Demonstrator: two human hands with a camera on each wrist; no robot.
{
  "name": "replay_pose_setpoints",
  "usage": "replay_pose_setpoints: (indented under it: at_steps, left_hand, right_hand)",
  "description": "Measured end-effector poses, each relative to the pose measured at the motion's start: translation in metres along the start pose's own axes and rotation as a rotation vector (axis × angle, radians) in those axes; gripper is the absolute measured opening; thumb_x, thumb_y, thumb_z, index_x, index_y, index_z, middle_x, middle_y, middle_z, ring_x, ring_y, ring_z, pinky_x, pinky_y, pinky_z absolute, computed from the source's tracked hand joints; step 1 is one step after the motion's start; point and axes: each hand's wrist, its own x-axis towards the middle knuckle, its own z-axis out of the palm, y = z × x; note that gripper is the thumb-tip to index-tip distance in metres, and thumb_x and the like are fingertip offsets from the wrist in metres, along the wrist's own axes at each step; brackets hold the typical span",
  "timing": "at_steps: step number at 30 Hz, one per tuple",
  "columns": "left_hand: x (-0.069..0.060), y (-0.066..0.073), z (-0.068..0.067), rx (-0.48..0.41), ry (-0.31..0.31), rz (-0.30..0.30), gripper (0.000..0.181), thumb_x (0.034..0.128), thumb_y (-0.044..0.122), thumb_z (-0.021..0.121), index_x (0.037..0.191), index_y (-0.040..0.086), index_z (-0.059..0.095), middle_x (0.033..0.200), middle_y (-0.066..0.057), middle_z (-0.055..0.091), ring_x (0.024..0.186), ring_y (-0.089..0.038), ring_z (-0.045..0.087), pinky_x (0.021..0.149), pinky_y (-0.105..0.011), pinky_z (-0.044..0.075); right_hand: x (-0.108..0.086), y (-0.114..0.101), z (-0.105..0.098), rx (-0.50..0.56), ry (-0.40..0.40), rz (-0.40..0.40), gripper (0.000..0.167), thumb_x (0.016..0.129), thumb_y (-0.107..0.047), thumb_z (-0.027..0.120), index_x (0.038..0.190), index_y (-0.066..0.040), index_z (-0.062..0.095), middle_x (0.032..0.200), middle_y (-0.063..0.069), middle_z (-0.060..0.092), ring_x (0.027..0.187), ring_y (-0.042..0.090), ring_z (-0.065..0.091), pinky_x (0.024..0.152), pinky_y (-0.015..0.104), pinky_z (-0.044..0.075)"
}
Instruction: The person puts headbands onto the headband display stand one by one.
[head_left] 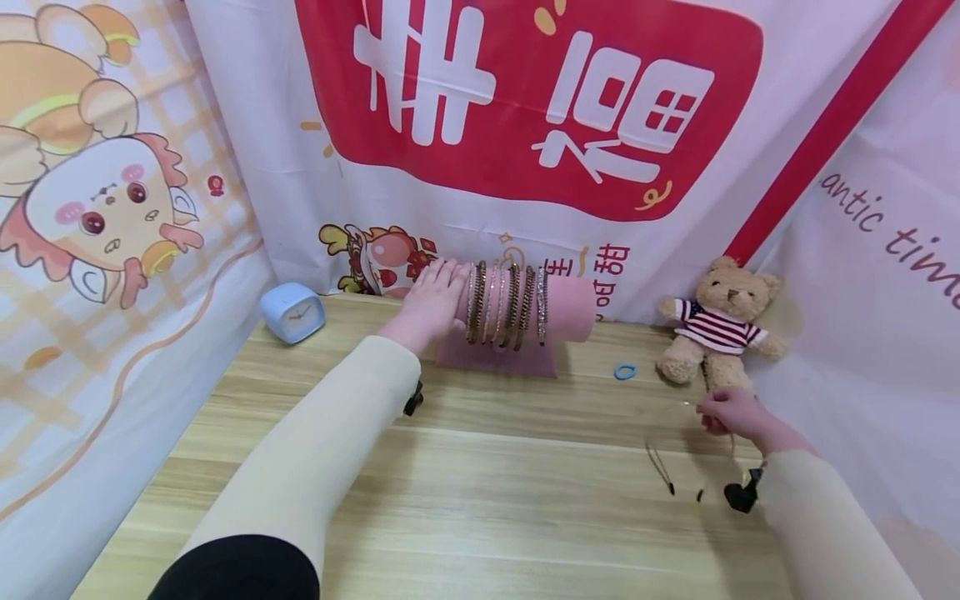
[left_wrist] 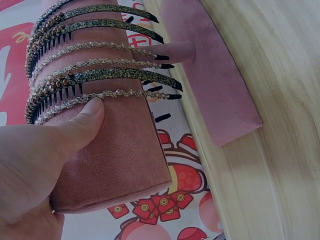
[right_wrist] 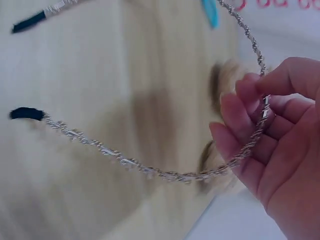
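A pink padded headband stand (head_left: 568,308) stands at the back of the table, its roll lying sideways. Several beaded headbands (left_wrist: 115,75), some toothed, hang side by side around the roll. My left hand (head_left: 433,302) grips the roll's left end; in the left wrist view its thumb (left_wrist: 90,117) lies against the outermost headband. At the right, my right hand (head_left: 735,412) holds a thin beaded headband (right_wrist: 175,177) above the table, pinched at its curved middle between thumb and fingers. Its dark-tipped ends point away from the palm.
A blue clock (head_left: 292,312) sits at the back left. A teddy bear (head_left: 723,321) in a striped shirt leans on the back right, just behind my right hand. Near it lies a small blue ring (head_left: 625,372). Printed cloth walls enclose the wooden table (head_left: 525,500).
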Motion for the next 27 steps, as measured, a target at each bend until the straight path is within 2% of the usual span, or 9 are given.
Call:
replay_pose_setpoints:
  at_steps: [2, 9, 11, 15, 21, 24, 27]
  left_hand:
    - [0.0, 0.0, 0.0, -0.004, -0.004, -0.004, 0.104, 0.0861, 0.04, 0.076, 0.159, 0.008, 0.008, 0.162, -0.021, 0.011, 0.147, -0.039, 0.007, 0.119, -0.045, -0.002]
    - [0.0, -0.001, 0.001, 0.001, -0.01, -0.011, 0.105, 0.0855, 0.041, 0.076, 0.159, 0.008, 0.008, 0.162, -0.021, 0.011, 0.148, -0.039, 0.007, 0.119, -0.044, -0.003]
    - [0.0, -0.001, 0.001, 0.003, -0.008, -0.011, 0.105, 0.0856, 0.041, 0.076, 0.159, 0.008, 0.008, 0.161, -0.021, 0.012, 0.148, -0.039, 0.007, 0.119, -0.044, -0.003]
    - [0.0, -0.001, 0.002, 0.005, -0.004, -0.011, 0.106, 0.0854, 0.042, 0.076, 0.159, 0.008, 0.007, 0.161, -0.021, 0.014, 0.148, -0.039, 0.007, 0.119, -0.044, -0.003]
    - [0.001, 0.0, 0.001, -0.013, -0.004, -0.018, 0.104, 0.0847, 0.039, 0.078, 0.158, 0.007, 0.011, 0.161, -0.022, 0.014, 0.147, -0.039, 0.008, 0.119, -0.045, -0.002]
    - [0.001, 0.001, -0.001, -0.009, -0.003, -0.014, 0.102, 0.0854, 0.038, 0.077, 0.158, 0.007, 0.012, 0.16, -0.022, 0.015, 0.147, -0.039, 0.009, 0.12, -0.046, 0.001]
    - [0.0, 0.003, -0.003, -0.003, -0.002, -0.016, 0.101, 0.0858, 0.038, 0.077, 0.158, 0.007, 0.013, 0.16, -0.021, 0.016, 0.147, -0.039, 0.011, 0.12, -0.047, 0.003]
  right_hand:
    - [0.005, -0.014, 0.0, 0.07, -0.015, -0.003, 0.022, 0.1, -0.004, 0.049, 0.084, 0.001, 0.062, 0.071, 0.008, 0.06, 0.065, 0.016, 0.062, 0.065, 0.033, 0.058]
    - [0.019, -0.047, -0.002, 0.516, -0.067, -0.062, 0.027, 0.105, -0.006, 0.044, 0.088, -0.006, 0.065, 0.075, 0.005, 0.062, 0.064, 0.012, 0.06, 0.067, 0.03, 0.058]
    - [0.022, -0.056, -0.002, 0.601, -0.083, -0.097, 0.028, 0.106, -0.008, 0.042, 0.091, -0.007, 0.066, 0.076, 0.004, 0.062, 0.065, 0.012, 0.06, 0.068, 0.029, 0.058]
    - [0.029, -0.074, 0.004, 0.706, -0.119, -0.151, 0.031, 0.108, -0.011, 0.039, 0.094, -0.007, 0.066, 0.081, 0.005, 0.064, 0.072, 0.014, 0.062, 0.071, 0.029, 0.057]
    - [0.041, -0.104, 0.023, 0.85, -0.172, -0.2, 0.033, 0.108, -0.004, 0.034, 0.094, -0.005, 0.064, 0.081, 0.006, 0.064, 0.074, 0.017, 0.065, 0.075, 0.031, 0.057]
    - [0.048, -0.12, 0.032, 0.888, -0.176, -0.223, 0.032, 0.107, -0.003, 0.034, 0.1, -0.005, 0.065, 0.08, 0.006, 0.063, 0.072, 0.015, 0.063, 0.073, 0.03, 0.057]
    - [0.054, -0.137, 0.039, 0.909, -0.147, -0.214, 0.031, 0.107, -0.005, 0.036, 0.106, -0.004, 0.067, 0.079, 0.007, 0.062, 0.071, 0.015, 0.061, 0.073, 0.03, 0.056]
